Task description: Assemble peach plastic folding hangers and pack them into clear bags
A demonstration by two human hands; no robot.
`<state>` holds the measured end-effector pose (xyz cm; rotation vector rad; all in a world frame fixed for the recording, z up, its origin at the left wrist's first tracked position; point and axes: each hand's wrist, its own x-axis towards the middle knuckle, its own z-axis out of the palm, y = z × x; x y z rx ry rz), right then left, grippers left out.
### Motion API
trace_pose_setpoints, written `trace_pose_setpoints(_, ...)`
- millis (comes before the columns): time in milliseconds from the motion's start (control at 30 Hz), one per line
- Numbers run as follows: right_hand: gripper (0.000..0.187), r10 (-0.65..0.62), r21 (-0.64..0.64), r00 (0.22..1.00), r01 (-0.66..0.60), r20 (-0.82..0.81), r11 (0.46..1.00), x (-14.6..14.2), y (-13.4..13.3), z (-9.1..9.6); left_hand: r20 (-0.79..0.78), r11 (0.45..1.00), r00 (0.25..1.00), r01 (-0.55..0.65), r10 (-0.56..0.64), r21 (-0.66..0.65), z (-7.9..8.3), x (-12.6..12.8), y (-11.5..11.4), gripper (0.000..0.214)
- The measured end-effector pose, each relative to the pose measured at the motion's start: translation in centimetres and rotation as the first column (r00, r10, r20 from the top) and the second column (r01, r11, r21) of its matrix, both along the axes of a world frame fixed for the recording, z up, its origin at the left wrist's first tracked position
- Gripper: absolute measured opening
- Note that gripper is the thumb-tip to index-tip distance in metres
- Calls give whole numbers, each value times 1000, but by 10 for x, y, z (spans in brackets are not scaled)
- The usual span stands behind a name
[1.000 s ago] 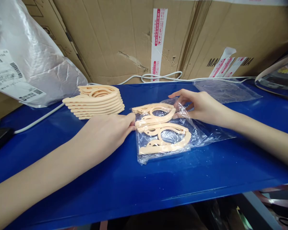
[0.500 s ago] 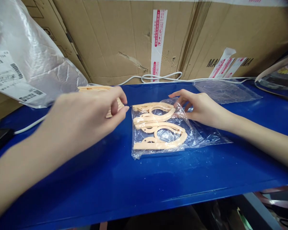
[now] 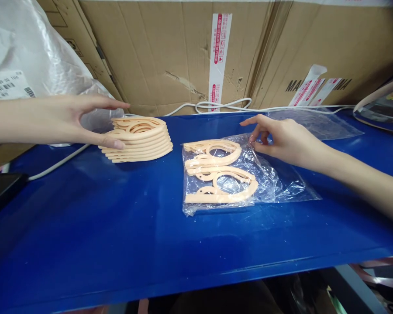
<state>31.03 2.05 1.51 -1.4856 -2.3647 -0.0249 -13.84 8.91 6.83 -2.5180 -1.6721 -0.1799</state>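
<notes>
Left hand (image 3: 68, 118) spreads at stacked hangers (image 3: 147, 141), right hand (image 3: 280, 137) pinches a bag (image 3: 271, 185).

Left hand (image 3: 70, 117) at beige stack (image 3: 146, 143), right hand (image 3: 280, 136) at bag (image 3: 269, 183)

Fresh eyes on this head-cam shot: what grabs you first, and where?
Probably the clear bag of peach hangers lying flat mid-table, with the right hand at its far right edge. Next, the stack of similar pieces to its left, with the left hand spread open at its left end. Both stand out against the blue table, cardboard boxes behind.
</notes>
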Motion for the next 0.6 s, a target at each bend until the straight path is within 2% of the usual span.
trace_pose_setpoints(133,48,-27,21,1000,26,16,999,1,1,2,15,998,999,49,-48,-37,-1,0,2,102)
trace_pose_setpoints(267,48,-48,16,999,48,24,999,1,0,6,37,997,999,24,-22,-70,0,3,1,112)
trace_pose_setpoints(400,46,-47,6,999,47,22,999,2,0,8,41,996,999,-7,11,-93,0,7,0,112)
trace_pose_setpoints(600,45,-51,44,999,51,11,998,2,-1,9,107,997,994,17,-9,-76,-1,15,-8,109)
